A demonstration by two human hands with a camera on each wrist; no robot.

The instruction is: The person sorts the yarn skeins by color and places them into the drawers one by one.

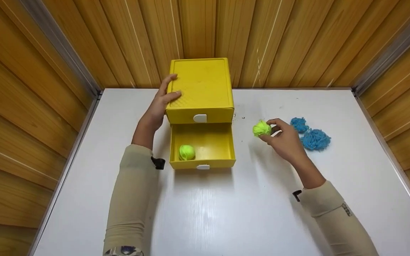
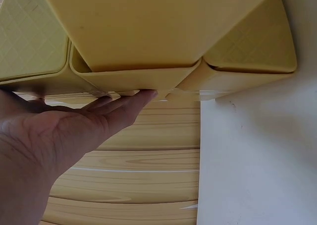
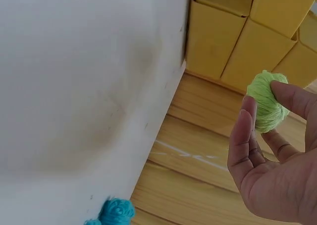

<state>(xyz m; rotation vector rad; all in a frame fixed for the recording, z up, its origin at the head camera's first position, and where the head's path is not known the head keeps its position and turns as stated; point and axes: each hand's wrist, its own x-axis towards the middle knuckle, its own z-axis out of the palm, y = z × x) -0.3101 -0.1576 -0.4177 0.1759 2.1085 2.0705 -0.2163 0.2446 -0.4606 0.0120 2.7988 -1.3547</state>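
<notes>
My right hand [image 1: 286, 141] pinches a neon-green yarn ball [image 1: 262, 128] between thumb and fingertips, to the right of a yellow two-drawer box [image 1: 202, 83]. In the right wrist view the same green yarn ball [image 3: 268, 101] shows its wound strands. Against the box's left side rests my left hand [image 1: 158, 106], thumb and a finger over the top edge; in the left wrist view its fingers lie fairly straight along the box. The lower drawer [image 1: 214, 142] is pulled out, with another green yarn ball [image 1: 187, 152] at its front left. The upper drawer is closed.
Two blue yarn balls, a smaller one [image 1: 299, 124] and a larger one [image 1: 316, 139], lie on the white table [image 1: 205, 213] beyond my right hand. Wood-patterned walls [image 1: 198, 28] enclose the table at the back and both sides. The box stands near the back wall.
</notes>
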